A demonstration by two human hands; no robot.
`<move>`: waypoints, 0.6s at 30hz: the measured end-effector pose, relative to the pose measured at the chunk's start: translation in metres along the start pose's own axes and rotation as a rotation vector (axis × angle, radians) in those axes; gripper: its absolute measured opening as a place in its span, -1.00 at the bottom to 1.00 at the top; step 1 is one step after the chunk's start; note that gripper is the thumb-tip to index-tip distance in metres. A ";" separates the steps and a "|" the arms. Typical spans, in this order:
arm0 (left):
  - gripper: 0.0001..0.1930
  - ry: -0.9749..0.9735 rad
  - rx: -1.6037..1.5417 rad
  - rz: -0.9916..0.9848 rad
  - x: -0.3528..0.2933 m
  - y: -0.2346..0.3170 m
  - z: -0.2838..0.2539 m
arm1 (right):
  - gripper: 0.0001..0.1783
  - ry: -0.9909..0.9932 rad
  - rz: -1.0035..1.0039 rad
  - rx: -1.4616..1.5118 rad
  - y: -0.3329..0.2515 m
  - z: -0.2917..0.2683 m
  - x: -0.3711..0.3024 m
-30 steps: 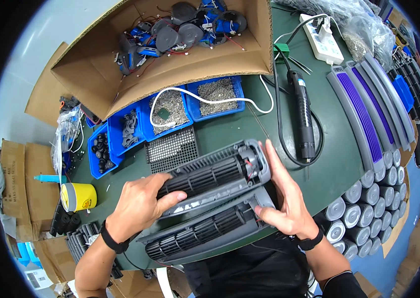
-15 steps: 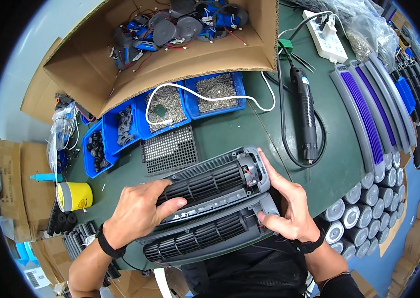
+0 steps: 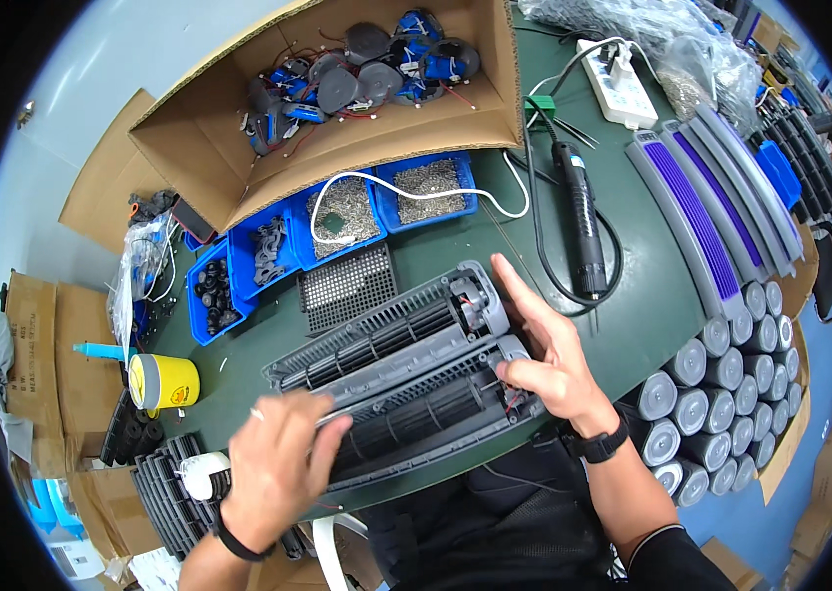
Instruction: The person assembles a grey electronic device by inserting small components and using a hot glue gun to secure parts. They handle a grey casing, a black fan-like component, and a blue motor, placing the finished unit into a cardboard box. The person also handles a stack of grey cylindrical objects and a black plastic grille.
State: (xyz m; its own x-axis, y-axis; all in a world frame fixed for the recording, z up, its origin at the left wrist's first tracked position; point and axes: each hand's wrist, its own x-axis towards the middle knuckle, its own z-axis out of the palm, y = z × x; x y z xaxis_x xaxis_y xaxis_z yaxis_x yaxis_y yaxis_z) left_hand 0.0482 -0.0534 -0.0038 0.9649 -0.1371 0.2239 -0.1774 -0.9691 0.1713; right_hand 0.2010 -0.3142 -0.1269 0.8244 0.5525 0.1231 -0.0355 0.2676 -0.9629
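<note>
Two long grey fan housings (image 3: 398,332), each with a black ribbed blower wheel inside, lie side by side in front of me. My right hand (image 3: 552,360) grips their right ends, with its fingers along the far housing and its thumb on the nearer housing (image 3: 436,424). Red wires show at both right ends. My left hand (image 3: 283,453), smeared by motion, is at the left end of the nearer housing. Whether it touches that housing is unclear.
Beyond the housings stand blue bins (image 3: 428,193) of screws and small parts, a black perforated tray (image 3: 347,288) and a cardboard box (image 3: 337,148) of wired parts. An electric screwdriver (image 3: 581,227), purple-grey panels (image 3: 687,222) and stacked grey cylinders (image 3: 721,409) are at right. A yellow tub (image 3: 165,381) sits left.
My left hand has come off the far housing's blower wheel and moved down and left. The nearer housing now sits closer against the far one. The whole view has shifted slightly.
</note>
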 end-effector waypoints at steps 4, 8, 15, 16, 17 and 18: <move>-0.62 -0.106 -0.024 0.031 -0.028 0.014 0.012 | 0.12 -0.031 0.021 0.099 0.000 0.003 0.003; -0.55 -0.098 0.042 0.056 -0.022 0.016 0.019 | 0.15 -0.045 0.113 0.214 -0.009 0.006 -0.003; -0.55 -0.292 -0.014 0.064 -0.009 0.015 0.015 | 0.14 -0.049 0.100 0.291 0.002 0.004 -0.004; -0.56 -0.298 -0.001 0.068 -0.010 0.015 0.015 | 0.14 -0.054 0.099 0.293 0.002 0.004 -0.004; -0.56 -0.303 0.012 0.072 -0.009 0.015 0.014 | 0.14 -0.058 0.096 0.294 0.001 0.003 -0.004; -0.57 -0.307 0.025 0.073 -0.009 0.016 0.014 | 0.13 -0.068 0.116 0.292 -0.001 0.002 -0.004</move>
State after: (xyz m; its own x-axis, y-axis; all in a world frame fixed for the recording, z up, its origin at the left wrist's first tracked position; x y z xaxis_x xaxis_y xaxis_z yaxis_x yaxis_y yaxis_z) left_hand 0.0389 -0.0705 -0.0161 0.9638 -0.2583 -0.0664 -0.2472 -0.9586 0.1413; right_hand 0.1965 -0.3153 -0.1259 0.7664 0.6410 0.0420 -0.2954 0.4098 -0.8630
